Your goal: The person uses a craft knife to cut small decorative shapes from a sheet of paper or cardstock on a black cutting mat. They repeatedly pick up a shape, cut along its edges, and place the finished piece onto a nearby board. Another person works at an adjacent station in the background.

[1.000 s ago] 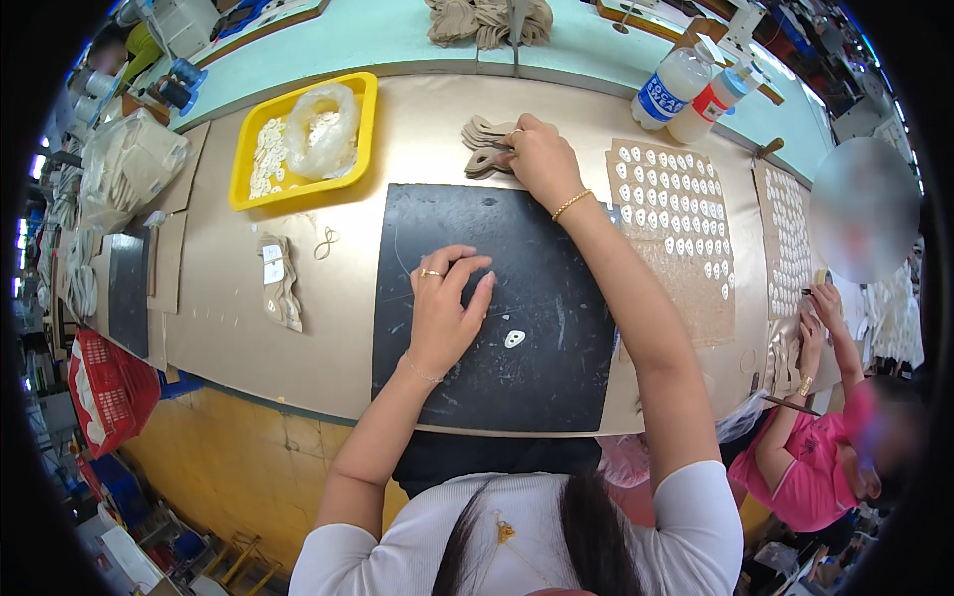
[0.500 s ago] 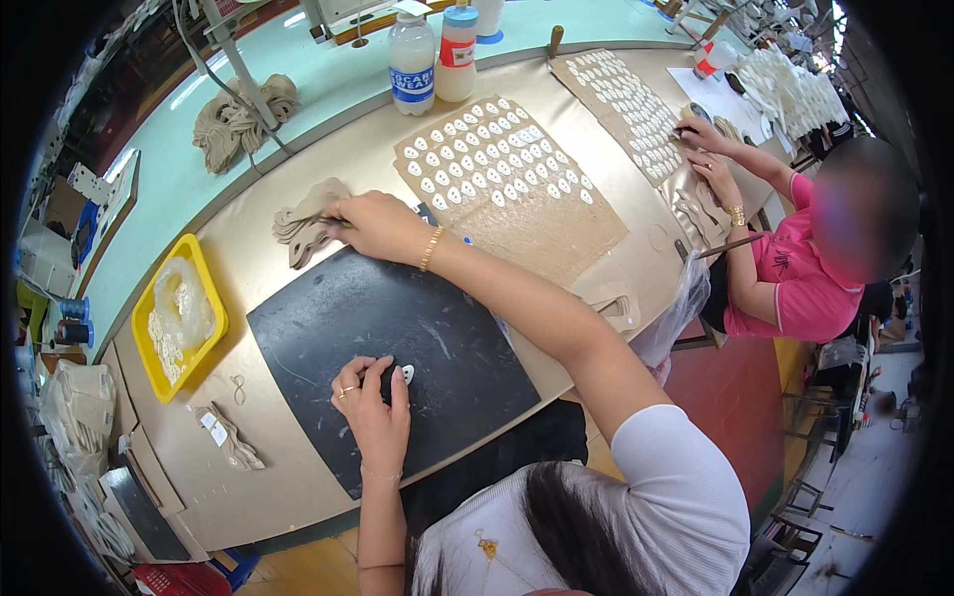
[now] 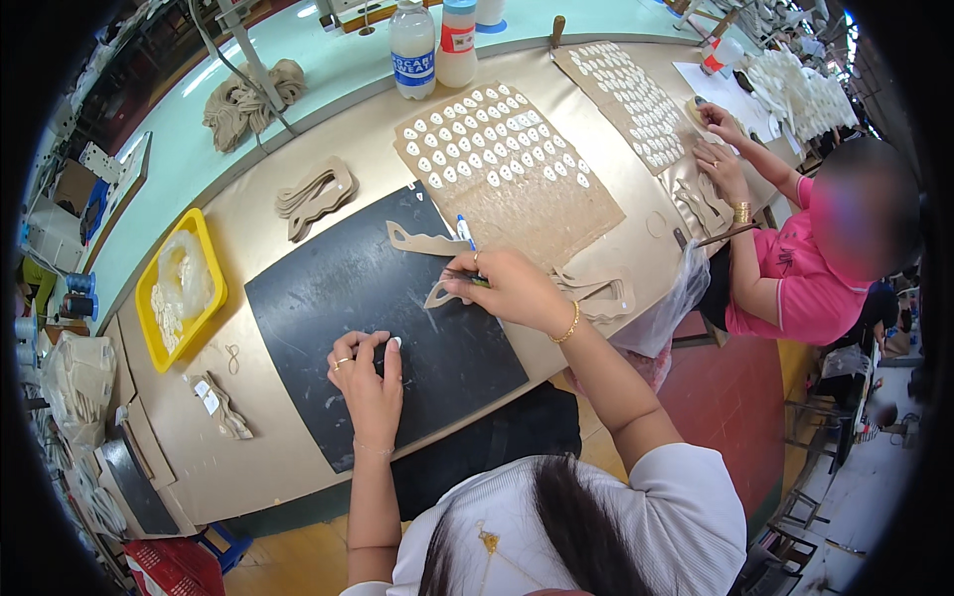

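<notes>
On a black mat (image 3: 298,303), my left hand (image 3: 366,392) rests with thumb and fingers drawn together at a small white piece (image 3: 395,345), mostly covered by the fingers. To its upper right, my right hand (image 3: 512,288) pinches a curved beige fabric piece (image 3: 422,241) over the mat. One end of this piece points far left, the other curls below my fingers. A thin dark tool (image 3: 475,279) also lies in that hand; its kind is unclear. Beyond the mat's far edge lies a stack of similar beige pieces (image 3: 316,197).
A yellow tray (image 3: 218,273) with white pieces and a plastic bag stands left. Brown sheets (image 3: 556,223) bear rows of white ovals. A pen (image 3: 464,230) lies near my right hand, more beige pieces (image 3: 601,295) to its right. Bottles (image 3: 412,50) stand behind; a co-worker (image 3: 795,258) works at right.
My right hand has moved from the beige stack toward me and rightward, bringing one beige piece over the mat. The white piece at my left hand is now more covered by the fingers.
</notes>
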{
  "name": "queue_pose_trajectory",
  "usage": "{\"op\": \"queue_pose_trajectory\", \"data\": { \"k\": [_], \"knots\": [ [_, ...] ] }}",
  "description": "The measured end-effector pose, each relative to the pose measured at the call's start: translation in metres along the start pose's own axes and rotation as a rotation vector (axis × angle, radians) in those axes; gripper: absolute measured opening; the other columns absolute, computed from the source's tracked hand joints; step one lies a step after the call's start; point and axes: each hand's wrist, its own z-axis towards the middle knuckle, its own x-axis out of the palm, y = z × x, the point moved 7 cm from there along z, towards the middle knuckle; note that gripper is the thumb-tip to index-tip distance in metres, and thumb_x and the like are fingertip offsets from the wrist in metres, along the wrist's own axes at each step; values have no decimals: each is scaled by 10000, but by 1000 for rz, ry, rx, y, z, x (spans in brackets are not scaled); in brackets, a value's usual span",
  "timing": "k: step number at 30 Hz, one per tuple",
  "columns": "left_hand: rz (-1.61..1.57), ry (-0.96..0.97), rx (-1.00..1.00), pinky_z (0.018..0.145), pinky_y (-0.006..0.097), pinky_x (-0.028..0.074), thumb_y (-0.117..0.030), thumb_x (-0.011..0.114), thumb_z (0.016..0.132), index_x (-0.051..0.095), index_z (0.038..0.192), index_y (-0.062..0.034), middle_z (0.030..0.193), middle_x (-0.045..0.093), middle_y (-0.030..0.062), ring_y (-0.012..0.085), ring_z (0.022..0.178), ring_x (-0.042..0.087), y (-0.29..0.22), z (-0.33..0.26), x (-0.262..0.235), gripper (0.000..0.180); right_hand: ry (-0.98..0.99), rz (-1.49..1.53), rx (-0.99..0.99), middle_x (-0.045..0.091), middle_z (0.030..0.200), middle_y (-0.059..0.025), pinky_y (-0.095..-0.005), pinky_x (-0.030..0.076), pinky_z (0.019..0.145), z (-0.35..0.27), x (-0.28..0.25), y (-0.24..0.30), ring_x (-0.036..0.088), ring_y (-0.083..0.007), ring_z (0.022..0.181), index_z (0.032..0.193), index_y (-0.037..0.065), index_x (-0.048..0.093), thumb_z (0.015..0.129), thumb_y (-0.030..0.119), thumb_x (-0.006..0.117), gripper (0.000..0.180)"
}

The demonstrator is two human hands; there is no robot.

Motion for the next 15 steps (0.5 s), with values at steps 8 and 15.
{"op": "queue_pose_trajectory", "data": {
  "k": [8, 15],
  "knots": [
    [-9, -1, 10, 990, 430, 340, -202, 672, 947, 721, 1064, -78, 1145, 572, 98, 282, 1103, 508, -5, -4, 1, 177, -25, 12, -30, 734, 930, -177, -396, 545, 754, -16, 14, 0, 714, -338, 839, 1036, 7, 717, 923, 202, 699, 226],
    [-20, 12, 29, 1007, 434, 306, -214, 602, 986, 734, 1033, -93, 1141, 592, 87, 278, 1134, 498, -5, 1, 3, 185, 9, 111, 114, 708, 811, -82, -297, 522, 679, -14, 30, -7, 661, -128, 697, 1036, -11, 694, 952, 181, 702, 210]
  ]
}}
